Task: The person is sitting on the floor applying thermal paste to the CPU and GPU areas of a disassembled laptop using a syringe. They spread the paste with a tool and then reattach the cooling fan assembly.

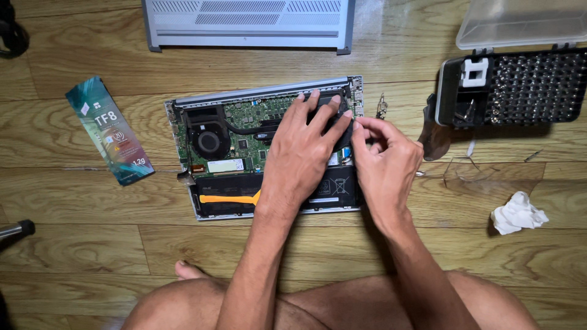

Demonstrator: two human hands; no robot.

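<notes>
Working inside the opened laptop (244, 153) on the floor, its bottom cover (247, 23) already off, we are pressing our left hand (299, 153) on the right-side fan while our right hand (385, 162) is pinching at its edge.

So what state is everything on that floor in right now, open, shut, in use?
Laptop: opened up, circuit board, fan and battery bare.
Bottom cover: taken off, lying apart above the laptop.
Bit case: open, clear lid flipped back.
Left hand: flat on the laptop's right side.
Right hand: fingers pinched at the laptop's right edge.
Tissue: crumpled.
Packet: lying flat.
</notes>
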